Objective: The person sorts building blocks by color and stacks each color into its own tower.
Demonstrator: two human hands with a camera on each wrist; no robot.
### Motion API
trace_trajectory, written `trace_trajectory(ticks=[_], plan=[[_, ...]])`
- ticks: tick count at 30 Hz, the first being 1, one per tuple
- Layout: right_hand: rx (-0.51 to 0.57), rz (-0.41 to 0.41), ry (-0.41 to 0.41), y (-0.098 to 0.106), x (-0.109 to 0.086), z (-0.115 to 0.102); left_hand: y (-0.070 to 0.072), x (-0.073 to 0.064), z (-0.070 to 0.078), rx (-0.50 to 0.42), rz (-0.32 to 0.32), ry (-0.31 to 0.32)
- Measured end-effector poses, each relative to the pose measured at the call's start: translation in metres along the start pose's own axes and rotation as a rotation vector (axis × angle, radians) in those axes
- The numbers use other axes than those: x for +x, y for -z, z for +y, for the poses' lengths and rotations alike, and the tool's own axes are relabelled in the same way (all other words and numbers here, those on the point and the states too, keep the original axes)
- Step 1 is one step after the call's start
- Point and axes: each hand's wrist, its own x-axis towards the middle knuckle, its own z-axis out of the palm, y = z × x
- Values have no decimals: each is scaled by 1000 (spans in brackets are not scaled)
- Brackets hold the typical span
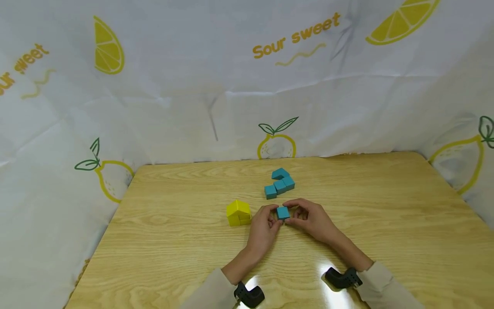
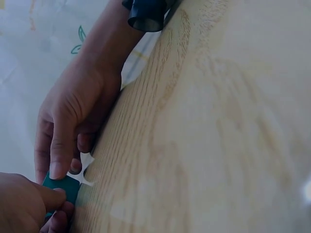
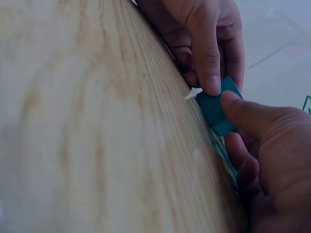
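A small blue cube block stands on the wooden table between both hands. My left hand pinches it from the left, thumb at the near side and index finger toward the far side. From the right, my right hand grips the same block between thumb and index finger. Both thumbs lie on the blue block in the right wrist view. In the left wrist view, the left hand partly covers the block. The other fingers of each hand are curled beneath.
Several blue blocks sit just beyond the hands, one with sloped sides farthest back. Beside the left hand stand yellow blocks put together in a house shape. A white lemon-print cloth hangs behind the wooden table.
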Motion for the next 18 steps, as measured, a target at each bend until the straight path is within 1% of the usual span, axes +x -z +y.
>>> trace_trajectory(ticks=[3,5,11,13,18], plan=[[32,17,-19,3,0,2,0,0,0,-3,2,0],[49,38,-15,4,1,4,0,0,-1,-4,6,-1],[100,91,21,5,7,8,0,1,-2,6,15,-14],[126,99,31,5,10,8,0,0,-2,7,12,-10],[151,104,77,4,18,11,0,0,-3,6,4,-2]])
